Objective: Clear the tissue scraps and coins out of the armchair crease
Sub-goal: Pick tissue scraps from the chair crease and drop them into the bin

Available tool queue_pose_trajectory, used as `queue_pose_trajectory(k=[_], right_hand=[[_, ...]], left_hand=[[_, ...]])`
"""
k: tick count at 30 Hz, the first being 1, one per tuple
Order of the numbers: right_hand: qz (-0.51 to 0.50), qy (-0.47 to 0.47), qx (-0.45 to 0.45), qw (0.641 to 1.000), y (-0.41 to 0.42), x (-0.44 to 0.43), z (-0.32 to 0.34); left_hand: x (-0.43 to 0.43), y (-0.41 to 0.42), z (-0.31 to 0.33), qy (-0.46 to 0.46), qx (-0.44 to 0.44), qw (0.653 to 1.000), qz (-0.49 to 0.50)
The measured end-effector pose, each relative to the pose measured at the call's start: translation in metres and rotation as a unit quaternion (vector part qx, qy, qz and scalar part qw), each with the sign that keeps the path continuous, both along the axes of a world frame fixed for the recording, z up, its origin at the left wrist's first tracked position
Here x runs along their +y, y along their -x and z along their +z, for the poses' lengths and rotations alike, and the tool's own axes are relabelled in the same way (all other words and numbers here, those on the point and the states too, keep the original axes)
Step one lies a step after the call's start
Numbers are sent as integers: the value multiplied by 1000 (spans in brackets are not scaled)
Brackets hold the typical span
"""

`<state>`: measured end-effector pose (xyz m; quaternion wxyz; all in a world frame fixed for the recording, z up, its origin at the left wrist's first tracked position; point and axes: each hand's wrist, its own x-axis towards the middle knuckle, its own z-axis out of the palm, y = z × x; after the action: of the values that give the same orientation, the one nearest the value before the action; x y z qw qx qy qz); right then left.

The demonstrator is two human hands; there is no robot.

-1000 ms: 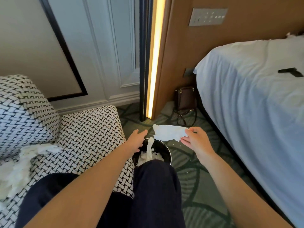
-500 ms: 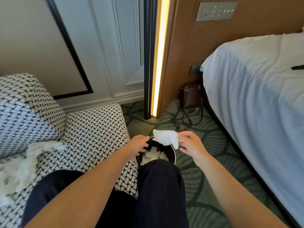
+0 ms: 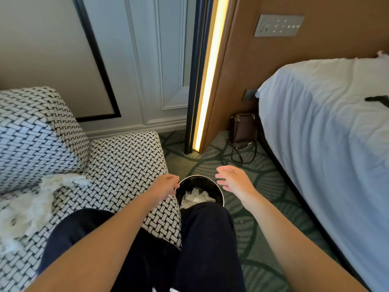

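Observation:
A small black round bin (image 3: 219, 191) stands on the carpet by my knee, with white tissue scraps (image 3: 196, 197) lying inside it. My left hand (image 3: 165, 187) hangs at the bin's left rim, fingers loosely curled, holding nothing. Over the bin's right side my right hand (image 3: 233, 181) is spread and empty. More white tissue scraps (image 3: 37, 205) lie along the crease of the black-and-white woven armchair (image 3: 124, 163), at the left. No coins show.
My dark-trousered legs (image 3: 202, 245) rest on the armchair seat and beside the bin. A bed with white sheets (image 3: 328, 144) fills the right. A brown handbag (image 3: 243, 128) sits on the green carpet by the lit wall panel (image 3: 208, 81).
My right hand let go of the white tissue piece, which dropped into the bin. Its fingers have spread. The left hand stayed at the bin's rim.

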<state>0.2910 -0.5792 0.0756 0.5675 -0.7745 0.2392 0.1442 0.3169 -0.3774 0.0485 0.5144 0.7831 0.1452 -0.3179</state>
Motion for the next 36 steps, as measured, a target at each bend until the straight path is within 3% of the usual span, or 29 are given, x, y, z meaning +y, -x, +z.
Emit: queue_pose_trajectory(k=[7, 16, 26, 36], right_hand=[[107, 37, -87, 990, -10, 86, 39], [258, 50, -148, 953, -1, 232, 44], [447, 108, -155, 875, 22, 368, 5], [541, 215, -82, 809, 19, 424, -49]], left_hand=[[69, 11, 24, 37, -103, 993, 54], [217, 47, 41, 41, -168, 959, 224], [332, 116, 2, 5, -131, 927, 352], [348, 158, -28, 24, -50, 908, 414]])
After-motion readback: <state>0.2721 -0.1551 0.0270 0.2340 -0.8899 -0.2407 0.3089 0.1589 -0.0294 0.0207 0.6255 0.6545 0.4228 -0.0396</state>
